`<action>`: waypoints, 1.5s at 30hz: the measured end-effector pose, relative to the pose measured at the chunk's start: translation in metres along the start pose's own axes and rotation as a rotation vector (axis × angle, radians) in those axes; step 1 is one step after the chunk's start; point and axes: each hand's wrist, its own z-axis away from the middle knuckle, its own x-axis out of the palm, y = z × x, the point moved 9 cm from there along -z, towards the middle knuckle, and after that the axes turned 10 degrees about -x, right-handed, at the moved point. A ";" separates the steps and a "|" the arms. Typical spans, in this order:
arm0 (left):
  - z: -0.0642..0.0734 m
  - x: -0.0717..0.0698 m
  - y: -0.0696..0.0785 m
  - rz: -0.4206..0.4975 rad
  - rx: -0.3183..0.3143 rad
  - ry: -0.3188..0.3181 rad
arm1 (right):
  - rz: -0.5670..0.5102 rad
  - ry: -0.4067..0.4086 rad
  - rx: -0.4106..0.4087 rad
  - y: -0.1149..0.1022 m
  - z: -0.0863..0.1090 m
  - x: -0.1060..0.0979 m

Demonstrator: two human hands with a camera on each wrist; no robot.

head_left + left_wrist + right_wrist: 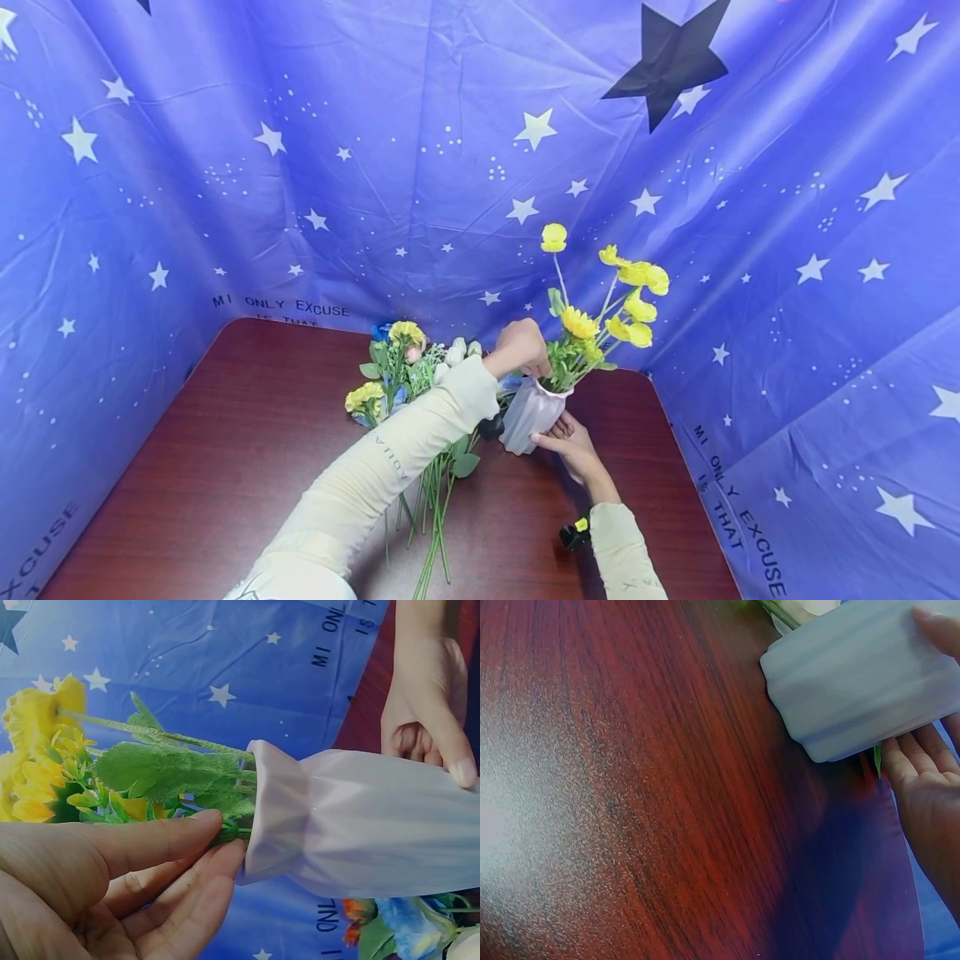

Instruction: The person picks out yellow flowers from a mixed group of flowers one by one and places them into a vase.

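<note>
through this feed i see the left hand [90, 877] pinching a green stem [229, 828] at the vase [367, 817] mouth. yellow flowers [34, 716] and leaves [161, 776] poke from the vase, the right hand [431, 705] touches its side, a blue flower [412, 926] shows beside it.

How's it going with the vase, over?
Right hand holding the vase. Left hand pinching greenery at its mouth. Yellow flowers standing inside. Loose flowers alongside, seemingly not in the way.
</note>
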 end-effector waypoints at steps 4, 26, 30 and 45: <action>0.000 -0.001 -0.001 0.003 0.000 0.012 | 0.002 -0.002 0.003 0.000 0.001 0.000; 0.001 -0.003 -0.002 -0.008 0.008 0.016 | 0.002 0.032 0.054 0.000 0.003 0.000; 0.002 -0.003 -0.003 -0.005 0.019 0.006 | 0.003 0.025 0.046 -0.001 0.003 0.000; 0.006 -0.014 -0.013 0.095 0.109 -0.085 | -0.001 0.039 0.012 -0.002 0.002 0.000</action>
